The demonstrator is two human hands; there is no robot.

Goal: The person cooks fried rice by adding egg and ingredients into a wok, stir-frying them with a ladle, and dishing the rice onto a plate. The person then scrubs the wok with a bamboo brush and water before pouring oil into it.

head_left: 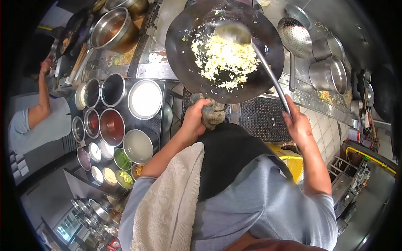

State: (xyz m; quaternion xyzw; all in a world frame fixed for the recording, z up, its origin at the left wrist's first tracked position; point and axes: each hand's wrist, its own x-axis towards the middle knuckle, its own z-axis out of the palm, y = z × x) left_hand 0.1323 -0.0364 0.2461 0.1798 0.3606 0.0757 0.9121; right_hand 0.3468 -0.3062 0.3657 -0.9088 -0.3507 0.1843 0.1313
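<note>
Your left hand (195, 119) was closed on a folded rag (213, 113) at the near rim of the wok (180, 50). The cloth sat between your fingers and the metal, presumably to keep heat off them and steady the pan; how far it wrapped the rim was hidden from view.

Your right hand (298, 125) gripped the ladle (271, 73) near the end of its handle. That long reach probably kept your knuckles outside the wok, away from the hot surface, while the bowl lay over the far side of the rice (224, 60). The rice was heaped around the middle of the wok, where the curve would gather it, with loose grains scattered up the wall.

To the right, the strainer (294, 37) lay beside the wok with its handle pointing towards you, which likely made it easy to grab. Two pots (328, 76) stood beyond it. On your left, the tubs (145, 99) were grouped close together and uncovered, it seems so that they could be dipped into quickly. Farther left, a co-worker's arm (42, 98) stretched towards another pan (69, 37).
</note>
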